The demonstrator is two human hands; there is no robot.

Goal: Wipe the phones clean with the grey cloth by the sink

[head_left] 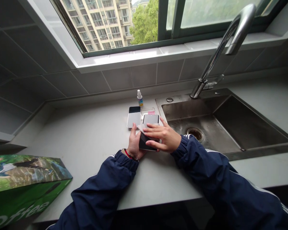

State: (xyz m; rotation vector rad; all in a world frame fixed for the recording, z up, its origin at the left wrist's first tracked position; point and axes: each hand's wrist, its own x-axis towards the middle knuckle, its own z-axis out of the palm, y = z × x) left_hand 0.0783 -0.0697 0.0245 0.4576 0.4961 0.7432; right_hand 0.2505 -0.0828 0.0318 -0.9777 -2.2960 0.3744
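Note:
My left hand (135,145) is closed around the side of a black smartphone (144,143), its thumb along the left edge. Over the phone's face lies my right hand (164,137), fingers extended and pressing a thin white wipe (141,127) against the glass. Most of the wipe is hidden under the fingers. Just beyond, a second phone-like slab (133,117) with a pale, shiny face lies flat. Beside it are a clear plastic case (145,110) and a pink slip (151,112), partly covered by the held phone. A small white-capped bottle (140,99) stands upright behind them.
To the right, a stainless steel sink (230,152) is set into the white countertop (91,127), with a tall chrome faucet (214,60) behind it. A green printed coffee box (28,188) stands at the near left. A tiled wall and window (144,51) bound the back.

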